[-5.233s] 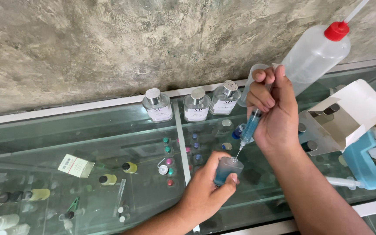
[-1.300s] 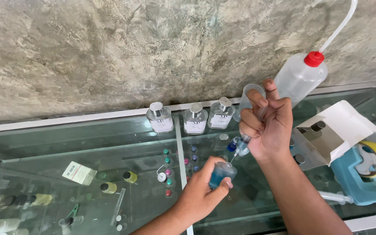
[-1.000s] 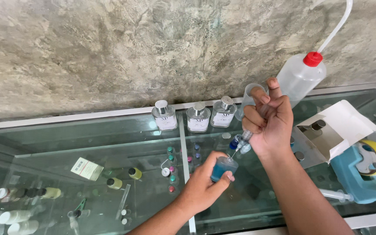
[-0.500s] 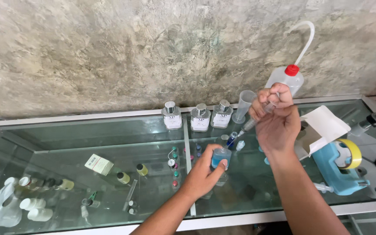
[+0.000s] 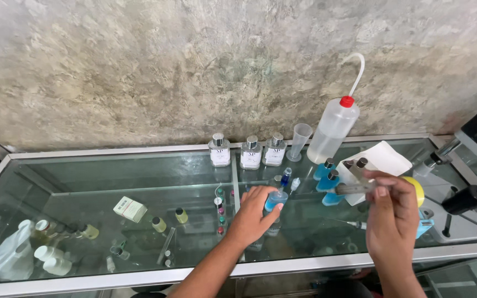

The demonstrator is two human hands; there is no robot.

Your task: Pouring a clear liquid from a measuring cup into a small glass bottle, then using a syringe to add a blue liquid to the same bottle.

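Lifted away from the small blue-filled bottle (image 5: 276, 200), the right hand (image 5: 391, 226) now pinches a syringe (image 5: 354, 189) sideways between thumb and fingers, off to the right. Left hand (image 5: 254, 217) fingers curl around that bottle, which stands on the glass counter (image 5: 139, 176).

3 clear bottles (image 5: 250, 153), 2 hands (image 5: 254, 214).

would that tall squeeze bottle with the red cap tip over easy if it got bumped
Probably. The squeeze bottle looks tall, narrow and only part full, so likely light. Its long bent spout sits high and could catch a hand. The glass counter looks smooth, so it may slide first.
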